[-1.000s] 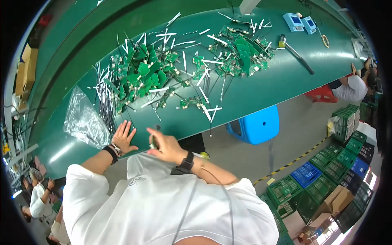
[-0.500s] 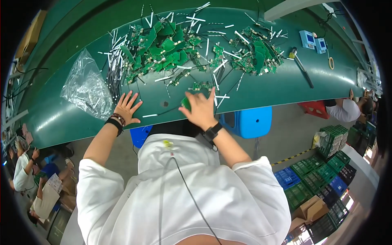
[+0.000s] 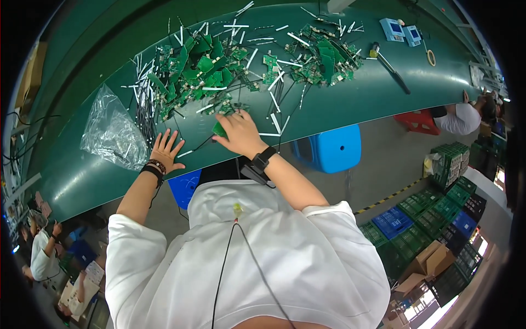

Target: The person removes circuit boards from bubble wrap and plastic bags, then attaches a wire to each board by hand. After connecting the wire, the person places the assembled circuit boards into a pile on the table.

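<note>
My left hand (image 3: pixel 166 151) lies flat on the green tabletop (image 3: pixel 189 129) near its front edge, fingers spread and holding nothing. Pinched between the thumb and fingers of my right hand (image 3: pixel 241 135) is a small green circuit board (image 3: pixel 219 130), partly covered by the hand. A dark cable with a white end (image 3: pixel 186 154) runs from beside this board toward my left hand. Just beyond my right fingers lie more boards, at the near side of a large heap of green circuit boards (image 3: pixel 189 70). Dark cables with white ends (image 3: pixel 144 93) lie bunched left of that heap.
A crumpled clear plastic bag (image 3: pixel 113 134) lies left of my left hand. Farther right are a second board heap (image 3: pixel 327 61), a hammer-like tool (image 3: pixel 392 68), blue devices (image 3: pixel 393 30) and a tape ring (image 3: pixel 430 58). A blue stool (image 3: pixel 334 149) stands at the table's front.
The whole view has shifted a little. My right hand, still pinching the board, has moved slightly left, nearer my left hand. The left hand stays spread on the table.
</note>
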Demonstrator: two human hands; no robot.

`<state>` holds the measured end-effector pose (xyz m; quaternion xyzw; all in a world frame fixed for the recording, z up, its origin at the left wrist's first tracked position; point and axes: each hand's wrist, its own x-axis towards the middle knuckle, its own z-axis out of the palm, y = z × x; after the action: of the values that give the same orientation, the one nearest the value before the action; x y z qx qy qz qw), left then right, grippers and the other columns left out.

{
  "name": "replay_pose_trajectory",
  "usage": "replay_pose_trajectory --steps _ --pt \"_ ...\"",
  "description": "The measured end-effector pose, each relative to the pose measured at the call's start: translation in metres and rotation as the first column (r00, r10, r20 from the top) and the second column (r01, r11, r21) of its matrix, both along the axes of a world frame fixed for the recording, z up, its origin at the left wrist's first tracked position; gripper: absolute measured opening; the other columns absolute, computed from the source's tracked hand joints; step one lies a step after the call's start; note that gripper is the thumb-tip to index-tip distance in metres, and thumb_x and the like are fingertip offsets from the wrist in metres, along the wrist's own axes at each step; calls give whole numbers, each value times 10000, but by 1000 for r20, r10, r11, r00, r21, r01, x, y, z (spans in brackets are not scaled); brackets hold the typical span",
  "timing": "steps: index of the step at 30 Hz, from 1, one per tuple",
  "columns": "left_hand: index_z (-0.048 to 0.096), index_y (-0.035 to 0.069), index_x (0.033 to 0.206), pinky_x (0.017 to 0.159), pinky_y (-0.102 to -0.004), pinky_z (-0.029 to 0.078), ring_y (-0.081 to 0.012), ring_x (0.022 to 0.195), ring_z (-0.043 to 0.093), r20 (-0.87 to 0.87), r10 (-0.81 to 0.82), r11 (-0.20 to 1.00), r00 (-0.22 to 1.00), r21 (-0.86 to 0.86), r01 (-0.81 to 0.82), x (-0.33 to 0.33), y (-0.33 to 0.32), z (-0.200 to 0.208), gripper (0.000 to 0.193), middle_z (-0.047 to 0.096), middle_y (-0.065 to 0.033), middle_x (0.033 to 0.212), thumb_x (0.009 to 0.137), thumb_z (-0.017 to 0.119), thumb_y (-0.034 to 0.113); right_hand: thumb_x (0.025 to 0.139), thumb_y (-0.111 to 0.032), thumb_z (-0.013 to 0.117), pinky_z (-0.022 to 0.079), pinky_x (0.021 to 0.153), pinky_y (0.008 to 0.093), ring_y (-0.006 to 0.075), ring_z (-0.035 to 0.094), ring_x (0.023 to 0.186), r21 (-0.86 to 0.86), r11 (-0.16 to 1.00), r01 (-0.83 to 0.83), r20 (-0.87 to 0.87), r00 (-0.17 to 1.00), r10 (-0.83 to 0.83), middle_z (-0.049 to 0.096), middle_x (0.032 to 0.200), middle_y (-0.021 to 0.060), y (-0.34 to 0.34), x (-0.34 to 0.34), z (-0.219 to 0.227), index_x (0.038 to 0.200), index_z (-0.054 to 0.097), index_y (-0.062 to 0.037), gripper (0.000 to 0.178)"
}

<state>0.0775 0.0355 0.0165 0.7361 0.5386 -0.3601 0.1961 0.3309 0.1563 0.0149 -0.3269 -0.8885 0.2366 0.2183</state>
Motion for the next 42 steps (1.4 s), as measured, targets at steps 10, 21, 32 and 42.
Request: replay_pose_trajectory --steps 10,21,32,42 --pt "175 259 1345 1030 -458 -18 -295 1296 -31 0 19 1000 1000 -10 -19 1 0 -1 815 6 -88 1416 690 313 724 751 -405 558 217 950 516 248 551 787 -160 987 5 57 998 5 593 822 85 2 -24 8 1121 443 -86 502" --pt "186 267 1340 1038 -458 2 -289 1295 11 181 34 993 983 102 -53 -11 -7 -10 818 32 -75 1414 675 379 703 860 -490 351 401 675 267 160 517 689 -946 290 -144 -301 718 -627 558 775 80 12 20 15 1189 343 -2 588" --pt "182 291 1336 1038 -454 6 -265 1299 15 226 56 982 973 165 -95 -17 -16 -19 835 31 -57 1417 647 427 696 887 -378 388 400 613 237 137 517 646 -956 202 -213 -292 765 -575 559 826 84 44 0 63 1201 344 -47 458" --pt "376 196 1222 953 -440 249 -294 1173 301 463 204 864 863 330 -381 0 -13 -8 688 335 -86 1267 628 661 396 815 -346 544 414 661 265 167 508 771 -787 592 174 -214 823 -526 487 1015 130 108 -85 84 1242 264 -22 604"
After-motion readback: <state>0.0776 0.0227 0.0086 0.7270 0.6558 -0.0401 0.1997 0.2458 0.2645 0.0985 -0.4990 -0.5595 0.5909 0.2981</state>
